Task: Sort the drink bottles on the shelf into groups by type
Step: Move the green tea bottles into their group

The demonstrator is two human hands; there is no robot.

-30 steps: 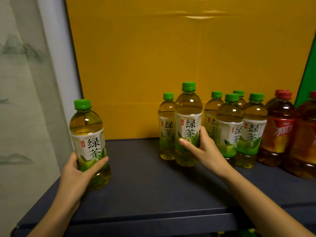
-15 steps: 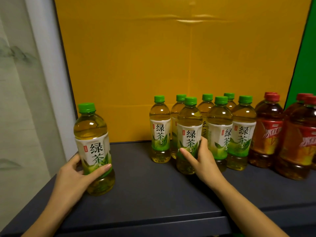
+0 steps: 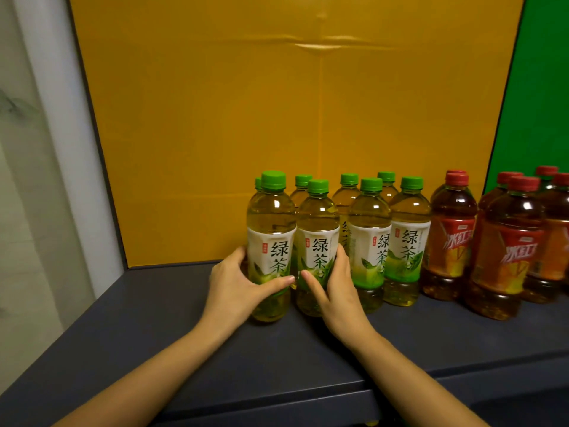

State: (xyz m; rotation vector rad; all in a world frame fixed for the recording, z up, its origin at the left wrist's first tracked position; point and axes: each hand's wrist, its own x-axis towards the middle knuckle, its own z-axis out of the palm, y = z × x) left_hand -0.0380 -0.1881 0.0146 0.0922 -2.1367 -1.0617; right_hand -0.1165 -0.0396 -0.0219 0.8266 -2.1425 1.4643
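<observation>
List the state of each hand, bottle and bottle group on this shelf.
Left hand, grips the front-left green tea bottle, upright and capped.
Right hand, grips the second green tea bottle, upright and capped.
Other green tea bottles, upright, capped, clustered.
Red tea bottles, upright, capped, grouped at right.

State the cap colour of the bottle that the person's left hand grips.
Green: the cap of the bottle in the left hand, clearest in the head view.
</observation>
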